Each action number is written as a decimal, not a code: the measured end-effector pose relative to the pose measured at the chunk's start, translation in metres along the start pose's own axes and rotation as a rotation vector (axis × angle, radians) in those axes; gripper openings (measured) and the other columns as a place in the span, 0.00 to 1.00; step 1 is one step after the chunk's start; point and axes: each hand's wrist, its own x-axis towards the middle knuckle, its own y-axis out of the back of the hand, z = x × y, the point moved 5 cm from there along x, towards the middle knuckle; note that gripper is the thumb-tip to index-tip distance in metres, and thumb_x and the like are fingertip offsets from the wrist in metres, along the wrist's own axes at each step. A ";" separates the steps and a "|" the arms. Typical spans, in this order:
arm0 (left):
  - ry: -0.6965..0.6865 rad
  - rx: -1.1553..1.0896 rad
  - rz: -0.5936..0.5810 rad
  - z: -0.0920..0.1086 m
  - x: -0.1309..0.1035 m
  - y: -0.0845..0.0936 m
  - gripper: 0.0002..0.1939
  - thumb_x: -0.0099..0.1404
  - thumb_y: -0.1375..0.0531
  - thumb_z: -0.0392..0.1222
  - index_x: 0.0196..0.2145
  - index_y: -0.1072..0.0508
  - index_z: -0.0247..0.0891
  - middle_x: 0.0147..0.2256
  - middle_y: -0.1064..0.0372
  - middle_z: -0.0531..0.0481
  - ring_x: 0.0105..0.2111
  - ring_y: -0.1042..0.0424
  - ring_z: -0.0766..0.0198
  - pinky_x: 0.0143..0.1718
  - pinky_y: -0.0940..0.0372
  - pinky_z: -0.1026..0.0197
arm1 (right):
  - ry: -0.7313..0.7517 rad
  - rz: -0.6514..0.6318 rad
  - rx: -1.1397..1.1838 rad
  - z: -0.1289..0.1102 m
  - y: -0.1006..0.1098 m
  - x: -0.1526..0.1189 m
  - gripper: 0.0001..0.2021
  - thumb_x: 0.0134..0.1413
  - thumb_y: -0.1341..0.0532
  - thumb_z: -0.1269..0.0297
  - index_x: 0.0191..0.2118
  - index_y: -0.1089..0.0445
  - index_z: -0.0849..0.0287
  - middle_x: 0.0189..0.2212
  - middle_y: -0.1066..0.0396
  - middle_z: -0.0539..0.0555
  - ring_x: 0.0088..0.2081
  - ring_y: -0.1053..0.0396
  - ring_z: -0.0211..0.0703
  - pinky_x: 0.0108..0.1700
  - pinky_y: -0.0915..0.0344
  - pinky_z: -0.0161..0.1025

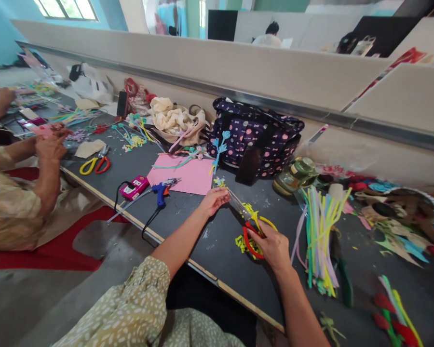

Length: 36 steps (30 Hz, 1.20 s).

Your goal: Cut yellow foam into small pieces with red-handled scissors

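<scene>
One long dark desk (210, 241) carries everything here; on it, beyond the hands, stands a dark patterned bag (253, 130), with a thick bundle of coloured stems (321, 241) lying to the right and a pink sheet (197, 178) to the left; the right hand (275, 243) has its fingers curled around the handles of the scissors (247, 219), whose blades slant away toward the left hand (217, 200); the left hand's fingers are drawn in by the blade tips, though I cannot tell whether they pinch a small piece; a blue glue gun (161, 193) lies on the desk, partly against the pink sheet; smallest are the yellow pieces (240, 243), heaped under and beside the scissors. The cutting looks well under way, judging by that heap; the bundle lies apart from the scissors, its stems long, so plenty seems left uncut; one blue flower stem (220, 149) by the bag looks already shaped. The right hand hides part of the handles and the heap; how far the blades are parted is hard to judge; the red flowers (392, 313) at lower right are blurred and cut off.
</scene>
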 end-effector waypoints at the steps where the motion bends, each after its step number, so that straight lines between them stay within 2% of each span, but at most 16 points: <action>1: -0.001 -0.002 0.006 0.000 0.001 0.001 0.11 0.47 0.32 0.32 0.29 0.29 0.30 0.23 0.31 0.51 0.22 0.32 0.71 0.35 0.32 0.61 | -0.002 0.005 0.002 0.000 -0.001 0.000 0.23 0.56 0.45 0.46 0.48 0.29 0.58 0.38 0.24 0.54 0.37 0.26 0.42 0.37 0.34 0.35; 9: -0.022 0.000 0.025 0.004 0.000 0.001 0.12 0.45 0.32 0.32 0.29 0.29 0.31 0.23 0.31 0.51 0.22 0.32 0.70 0.35 0.32 0.61 | 0.008 0.055 -0.117 -0.002 0.001 0.003 0.22 0.54 0.45 0.47 0.47 0.29 0.57 0.38 0.24 0.53 0.36 0.26 0.42 0.34 0.35 0.34; 15: -0.033 -0.004 0.019 0.004 -0.002 0.000 0.13 0.43 0.31 0.32 0.27 0.29 0.30 0.22 0.31 0.51 0.22 0.32 0.71 0.35 0.32 0.61 | -0.026 -0.004 -0.183 -0.004 0.000 0.005 0.24 0.51 0.43 0.45 0.48 0.31 0.54 0.38 0.24 0.52 0.35 0.26 0.43 0.31 0.36 0.35; 22: -0.044 -0.024 -0.002 -0.001 0.004 0.005 0.12 0.45 0.31 0.32 0.29 0.29 0.30 0.24 0.30 0.51 0.23 0.31 0.70 0.36 0.32 0.60 | -0.035 -0.009 -0.108 -0.001 -0.004 0.004 0.21 0.54 0.45 0.47 0.47 0.29 0.54 0.39 0.24 0.54 0.35 0.26 0.43 0.31 0.35 0.35; 28: -0.019 -0.035 -0.002 0.002 0.001 0.002 0.11 0.46 0.32 0.31 0.29 0.29 0.30 0.23 0.30 0.50 0.22 0.32 0.71 0.36 0.32 0.60 | -0.044 -0.047 -0.054 -0.001 -0.008 0.004 0.21 0.55 0.46 0.46 0.46 0.29 0.54 0.36 0.24 0.53 0.32 0.26 0.42 0.31 0.35 0.35; 34: -0.020 -0.070 0.001 0.002 0.002 0.003 0.12 0.47 0.32 0.32 0.30 0.30 0.31 0.24 0.30 0.50 0.22 0.32 0.71 0.34 0.32 0.61 | -0.114 -0.087 -0.185 -0.009 0.000 0.011 0.30 0.48 0.44 0.41 0.51 0.35 0.58 0.33 0.25 0.53 0.34 0.26 0.47 0.30 0.35 0.37; 36: -0.028 -0.076 -0.004 0.002 0.002 0.004 0.13 0.48 0.32 0.33 0.30 0.30 0.31 0.25 0.30 0.50 0.22 0.32 0.71 0.35 0.31 0.61 | -0.110 -0.088 -0.184 -0.010 0.002 0.012 0.30 0.48 0.44 0.42 0.51 0.36 0.59 0.33 0.26 0.53 0.35 0.27 0.46 0.30 0.36 0.37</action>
